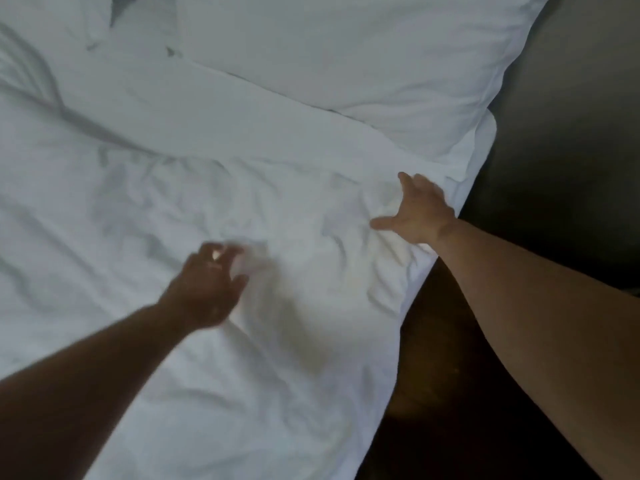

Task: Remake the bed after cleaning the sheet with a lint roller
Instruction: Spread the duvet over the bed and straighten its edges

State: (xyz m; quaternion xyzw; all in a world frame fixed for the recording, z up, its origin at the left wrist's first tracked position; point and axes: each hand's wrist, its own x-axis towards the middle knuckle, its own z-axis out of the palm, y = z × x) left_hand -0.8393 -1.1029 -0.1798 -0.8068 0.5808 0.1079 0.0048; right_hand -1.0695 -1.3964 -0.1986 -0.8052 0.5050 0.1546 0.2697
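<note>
White sheet (242, 188), creased. Right hand (420, 213) splayed flat on it, pillow (346, 53) just beyond. Left hand (207, 282) blurred over sheet, fingers curled; grip indeterminate.

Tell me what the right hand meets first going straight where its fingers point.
The right hand would probably meet the raised top fold of the crumpled white duvet first, then the large white pillow behind; depth is unclear.

One left hand (204, 285); one right hand (420, 214); one duvet (207, 168); at least one pillow (346, 53).
</note>
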